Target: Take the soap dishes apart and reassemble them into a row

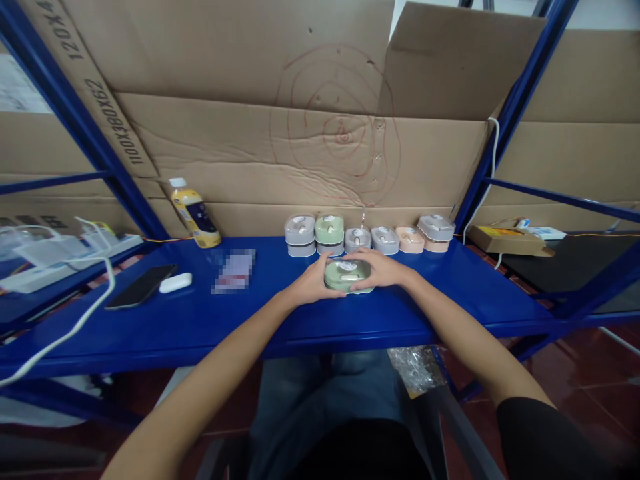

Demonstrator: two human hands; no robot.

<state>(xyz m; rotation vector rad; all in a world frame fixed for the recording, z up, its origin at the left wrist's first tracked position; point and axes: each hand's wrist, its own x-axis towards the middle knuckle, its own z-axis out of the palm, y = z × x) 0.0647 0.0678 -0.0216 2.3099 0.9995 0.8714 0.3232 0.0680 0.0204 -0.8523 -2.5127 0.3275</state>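
head view, item in hand: one green oval lidded box (pixel 346 275), transparent top, pale sticker on it. location: around the middle of the blue tabletop (pixel 480 280), in front of the back row, well apart from the tabletop's side ends. relation to hands: box lies directly between the two, touching both; left hand (pixel 311 280) at its left end, right hand (pixel 384 268) at its right end, neither nearer. state of hands: both closed about the box, thumbs on the near side, fingers curving around the far side. long axis: left to right, from one palm toward the other, roughly parallel to the tabletop's front edge. facing: lid up, level as far as shows; rounded ends look alike, so no leading end can be told. contact beneath: resting or slightly raised, cannot tell. nearest neighbours, just beyond: green-topped stack (pixel 330 230) and single grey box (pixel 358 240). farther right along the row: peach box (pixel 410 240), lying apart from the hands.
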